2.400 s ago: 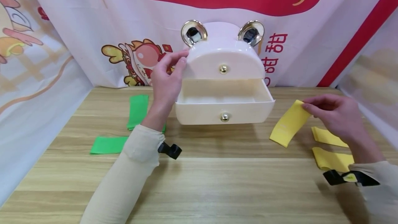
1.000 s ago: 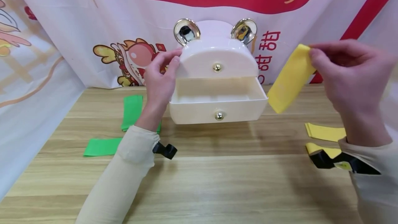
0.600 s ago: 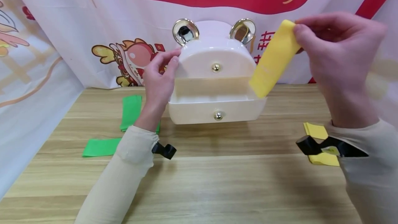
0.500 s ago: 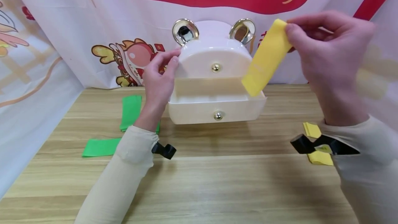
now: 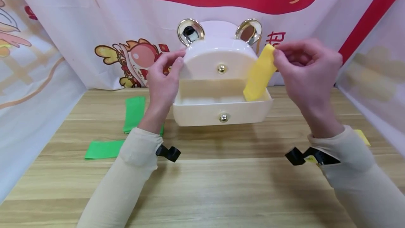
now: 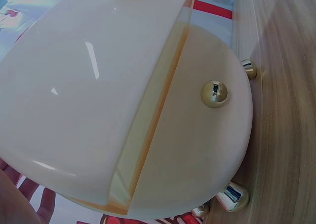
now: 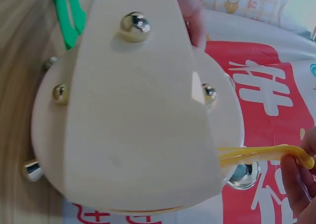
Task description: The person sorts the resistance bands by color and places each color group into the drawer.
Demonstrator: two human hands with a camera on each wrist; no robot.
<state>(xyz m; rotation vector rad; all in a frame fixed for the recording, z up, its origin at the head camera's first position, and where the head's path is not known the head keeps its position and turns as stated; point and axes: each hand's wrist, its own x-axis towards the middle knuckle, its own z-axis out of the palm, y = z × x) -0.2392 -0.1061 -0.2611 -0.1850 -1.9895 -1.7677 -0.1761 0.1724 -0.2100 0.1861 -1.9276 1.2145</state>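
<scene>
A white drawer box (image 5: 221,56), rounded on top with two gold-rimmed round eyes, stands at the back of the table. Its lower drawer (image 5: 199,115) is pulled out, and the upper one is closed. My left hand (image 5: 162,80) rests against the box's left side, thumb near the front edge and fingers partly hidden. Between right thumb and forefinger, my right hand (image 5: 308,69) pinches the top of a yellow resistance band (image 5: 260,75). This band hangs down, its lower end inside the drawer's right part. In the right wrist view the band (image 7: 256,153) runs from the fingertips behind the drawer front.
Several green bands (image 5: 134,113) lie on the table at left, partly behind my left forearm. Another yellow band (image 5: 362,137) peeks out beyond the right sleeve. A printed cloth (image 5: 133,13) hangs close behind the box.
My right hand lifted the yellow band off the right of the table, carried it up and leftward, then lowered its end into the drawer. The left hand stayed at the box.
</scene>
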